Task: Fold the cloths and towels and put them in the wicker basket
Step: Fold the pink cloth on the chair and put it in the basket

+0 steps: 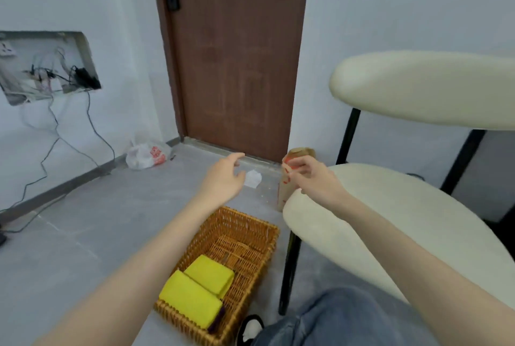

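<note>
1. The wicker basket (245,237) sits on the floor (97,220), just left of the cream chair (390,220); two folded yellow cloths (191,298) lie side by side in its near end, while its far end shows bare weave
2. The left hand (223,175) hovers beyond the basket with its fingers spread and relaxed, holding nothing
3. The right hand (309,178) hovers over the chair's front edge with its fingers loosely curled, apparently empty (the red-printed paper bag (287,192) behind it muddles the fingertips)
4. No unfolded cloth or towel is in view, so where the next one lies cannot be told
5. Judging by the folded pair, such cloths are thick, soft and light: not slippery and not fragile, but limp enough to sag and spring open
6. A loose one is probably best pinched at two corners; a folded one is best gripped across its folded edge, then set down in the bare far end
</note>
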Demonstrator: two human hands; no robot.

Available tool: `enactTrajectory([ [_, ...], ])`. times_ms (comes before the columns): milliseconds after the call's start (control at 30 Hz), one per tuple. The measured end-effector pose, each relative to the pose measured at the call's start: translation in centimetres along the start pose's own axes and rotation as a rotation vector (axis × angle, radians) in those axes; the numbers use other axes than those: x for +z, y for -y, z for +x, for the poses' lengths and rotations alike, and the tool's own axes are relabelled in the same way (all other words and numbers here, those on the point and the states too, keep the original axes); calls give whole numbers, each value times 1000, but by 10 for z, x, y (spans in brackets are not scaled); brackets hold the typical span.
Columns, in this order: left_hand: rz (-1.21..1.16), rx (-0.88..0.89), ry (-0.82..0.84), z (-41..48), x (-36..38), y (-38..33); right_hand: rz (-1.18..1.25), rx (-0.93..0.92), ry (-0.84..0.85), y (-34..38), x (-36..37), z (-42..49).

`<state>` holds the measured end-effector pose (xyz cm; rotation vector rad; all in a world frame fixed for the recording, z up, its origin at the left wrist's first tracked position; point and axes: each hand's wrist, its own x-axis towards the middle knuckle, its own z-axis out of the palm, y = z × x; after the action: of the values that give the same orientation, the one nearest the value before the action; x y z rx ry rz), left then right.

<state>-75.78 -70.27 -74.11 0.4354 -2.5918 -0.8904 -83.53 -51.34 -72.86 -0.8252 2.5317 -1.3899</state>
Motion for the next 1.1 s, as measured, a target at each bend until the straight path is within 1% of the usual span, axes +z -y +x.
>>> enactTrajectory([
  [167, -73, 144, 39, -6, 20, -90, -57, 9, -169, -12, -89, -43],
  [333, -128, 231, 104, -20, 60, -176, -74, 103, -342, -39, -165, -93],
  [567, -230, 353, 288, -56, 136, -278, -101, 224, -543, -84, -245, -185],
  [767, -269, 469, 463, -101, 196, -354, -160, 347, -730, -123, -294, -268],
  [867, -264, 542, 557, -126, 224, -388, -228, 441, -833, -145, -313, -308],
  [1000, -288, 610, 636, -157, 258, -428, -418, 538, -965, -173, -337, -360],
  [1100, -290, 647, 683, -176, 279, -449, -589, 688, -1069, -192, -354, -394],
])
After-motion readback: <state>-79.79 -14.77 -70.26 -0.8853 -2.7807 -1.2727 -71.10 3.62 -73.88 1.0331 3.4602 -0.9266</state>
